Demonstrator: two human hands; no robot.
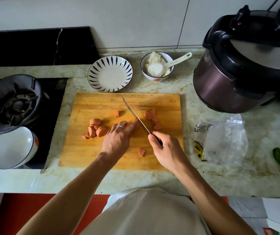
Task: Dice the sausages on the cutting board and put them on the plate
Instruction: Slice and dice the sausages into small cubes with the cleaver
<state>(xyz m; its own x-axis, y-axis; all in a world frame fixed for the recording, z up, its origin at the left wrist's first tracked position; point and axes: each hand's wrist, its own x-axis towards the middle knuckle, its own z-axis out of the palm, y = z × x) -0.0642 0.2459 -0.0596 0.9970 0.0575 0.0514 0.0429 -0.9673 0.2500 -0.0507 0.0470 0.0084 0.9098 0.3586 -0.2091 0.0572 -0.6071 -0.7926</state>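
On board [102, 155]: left hand [117, 138] pins sausage [136, 125], right [166, 150] grips knife [136, 116].

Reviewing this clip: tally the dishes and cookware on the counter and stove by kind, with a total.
Plates: 1, the striped plate, empty.
Bowls: 2, the rice bowl and the tilted white bowl.
Pressure cookers: 1, the pressure cooker.
Cutting boards: 1, the cutting board.
Knives: 1, the knife.
Total: 6

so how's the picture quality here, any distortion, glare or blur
Head view: wide-angle bending bows the counter edge and tilts the cooker; soft daylight, dim at the stove; mild sheen on the cooker lid; the knife and both hands look sharp, no motion blur.
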